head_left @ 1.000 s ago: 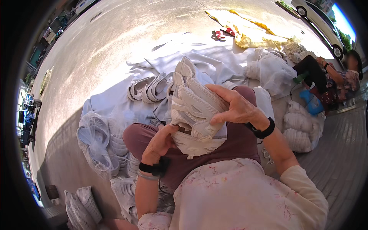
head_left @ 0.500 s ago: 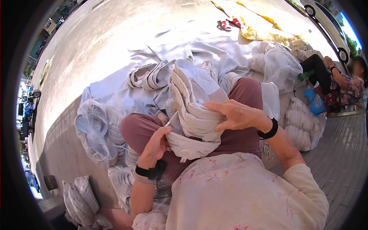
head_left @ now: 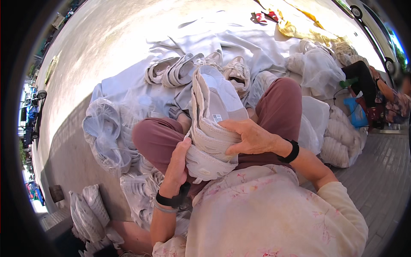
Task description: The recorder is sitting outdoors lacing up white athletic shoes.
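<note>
A nested stack of off-white shoe uppers (head_left: 210,147) stands up over my lap between my knees, heel ends toward me and long pale tongues or linings fanned out at the far end. My left hand (head_left: 176,165) is closed on the left edge of the outermost upper, its thumb pressing on the rim. My right hand (head_left: 253,138) grips the stack's right side, thumb and fingers spread across the heel parts. Its hidden fingertips cannot be seen. A small white label (head_left: 217,117) shows inside the stack.
Beyond my feet, several loose uppers (head_left: 177,70) lie on a pale sheet (head_left: 124,88). Clear bags of uppers (head_left: 102,132) sit at left, with more bagged stacks (head_left: 342,143) at right. A yellow cloth (head_left: 299,29) and red sandals (head_left: 260,17) lie far off. Another person (head_left: 387,98) sits at right.
The outermost upper has moved up against the stack, closing the gap at the heel. My left hand has slid along its edge. The view has shifted slightly.
</note>
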The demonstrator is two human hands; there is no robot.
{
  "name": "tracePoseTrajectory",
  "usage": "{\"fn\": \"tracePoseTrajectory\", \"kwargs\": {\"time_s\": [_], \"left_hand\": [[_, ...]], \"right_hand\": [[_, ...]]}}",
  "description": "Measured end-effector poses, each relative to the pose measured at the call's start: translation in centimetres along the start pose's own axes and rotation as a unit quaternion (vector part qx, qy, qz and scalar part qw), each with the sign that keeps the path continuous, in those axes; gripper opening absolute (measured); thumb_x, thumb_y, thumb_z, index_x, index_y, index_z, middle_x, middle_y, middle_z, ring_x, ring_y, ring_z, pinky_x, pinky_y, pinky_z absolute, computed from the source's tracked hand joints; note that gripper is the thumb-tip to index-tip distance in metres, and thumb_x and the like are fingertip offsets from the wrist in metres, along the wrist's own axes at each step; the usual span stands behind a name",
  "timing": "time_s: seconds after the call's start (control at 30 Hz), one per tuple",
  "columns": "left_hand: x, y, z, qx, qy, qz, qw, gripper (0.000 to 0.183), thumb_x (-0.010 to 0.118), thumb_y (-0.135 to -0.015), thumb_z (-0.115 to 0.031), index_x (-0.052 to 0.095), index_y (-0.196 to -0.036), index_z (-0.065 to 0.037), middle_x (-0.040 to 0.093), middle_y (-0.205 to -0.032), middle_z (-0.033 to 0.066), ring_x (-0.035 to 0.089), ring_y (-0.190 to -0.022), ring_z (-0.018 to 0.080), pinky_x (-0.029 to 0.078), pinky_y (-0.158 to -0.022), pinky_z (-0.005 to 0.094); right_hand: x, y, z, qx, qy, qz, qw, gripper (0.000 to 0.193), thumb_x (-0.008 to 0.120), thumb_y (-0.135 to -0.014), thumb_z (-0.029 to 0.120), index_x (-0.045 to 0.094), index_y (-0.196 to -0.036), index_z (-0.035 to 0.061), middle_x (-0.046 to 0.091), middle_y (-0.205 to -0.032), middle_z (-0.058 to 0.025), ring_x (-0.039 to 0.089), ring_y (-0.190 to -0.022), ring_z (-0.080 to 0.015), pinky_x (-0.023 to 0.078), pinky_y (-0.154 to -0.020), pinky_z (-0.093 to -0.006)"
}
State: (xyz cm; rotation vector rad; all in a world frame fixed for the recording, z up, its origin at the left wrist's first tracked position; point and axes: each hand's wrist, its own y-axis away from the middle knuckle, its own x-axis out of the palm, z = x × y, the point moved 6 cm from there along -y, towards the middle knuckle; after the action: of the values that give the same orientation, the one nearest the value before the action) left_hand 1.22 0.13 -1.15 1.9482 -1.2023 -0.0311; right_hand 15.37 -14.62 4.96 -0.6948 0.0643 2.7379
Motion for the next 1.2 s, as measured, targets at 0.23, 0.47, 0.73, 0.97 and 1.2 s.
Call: {"fn": "tracePoseTrajectory", "kwargs": {"time_s": [0.23,0.47,0.73,0.97,1.2], "left_hand": [[-4.5,7.1,0.1,0.179,0.063,-0.105,0.976,0.056,0.047,-0.095,-0.035,0.034,-0.138,0.000,0.051,-0.128,0.0103,0.054,-0.113,0.0209,0.045,-0.095,0.0360],[-4.5,16.0,-1.0,0.476,-0.504,-0.282,0.663,0.074,0.047,-0.091,-0.051,0.028,-0.142,-0.001,0.040,-0.141,0.0147,0.042,-0.128,0.0314,0.039,-0.103,0.0479],[-0.2,10.0,-6.2,0.317,-0.241,-0.149,0.905,0.076,0.047,-0.089,-0.044,0.024,-0.143,0.004,0.034,-0.142,0.0225,0.037,-0.130,0.0330,0.032,-0.106,0.0430],[7.3,1.3,-9.1,0.249,-0.520,-0.035,0.816,0.078,0.063,-0.084,-0.034,0.025,-0.142,0.003,0.039,-0.134,0.0256,0.042,-0.123,0.0381,0.033,-0.103,0.0441],[10.1,-4.9,-3.6,0.318,-0.701,0.005,0.638,0.078,0.069,-0.078,-0.021,0.027,-0.140,0.000,0.028,-0.134,0.0303,0.031,-0.124,0.0473,0.026,-0.105,0.0506]], "right_hand": [[2.7,0.7,0.4,0.127,-0.401,-0.018,0.907,0.067,0.079,-0.071,0.018,0.048,-0.128,-0.0003,0.061,-0.112,-0.0098,0.056,-0.104,-0.0150,0.045,-0.091,-0.0306],[3.9,-2.7,4.2,-0.011,-0.424,0.080,0.902,0.067,0.077,-0.068,0.010,0.047,-0.126,-0.0015,0.060,-0.113,-0.0094,0.055,-0.103,-0.0147,0.045,-0.091,-0.0296],[6.6,-4.6,-1.7,0.045,-0.626,0.118,0.769,0.061,0.066,-0.070,-0.005,0.048,-0.128,-0.0002,0.059,-0.119,-0.0079,0.056,-0.107,-0.0164,0.044,-0.096,-0.0316],[6.9,-4.6,-9.8,0.071,-0.723,0.029,0.687,0.058,0.057,-0.067,-0.010,0.050,-0.124,-0.0017,0.061,-0.112,-0.0095,0.060,-0.099,-0.0190,0.050,-0.082,-0.0304],[7.2,0.1,-17.6,0.412,-0.413,-0.186,0.791,0.059,0.057,-0.079,0.002,0.040,-0.135,0.0001,0.056,-0.112,-0.0130,0.059,-0.101,-0.0226,0.051,-0.079,-0.0317]]}}
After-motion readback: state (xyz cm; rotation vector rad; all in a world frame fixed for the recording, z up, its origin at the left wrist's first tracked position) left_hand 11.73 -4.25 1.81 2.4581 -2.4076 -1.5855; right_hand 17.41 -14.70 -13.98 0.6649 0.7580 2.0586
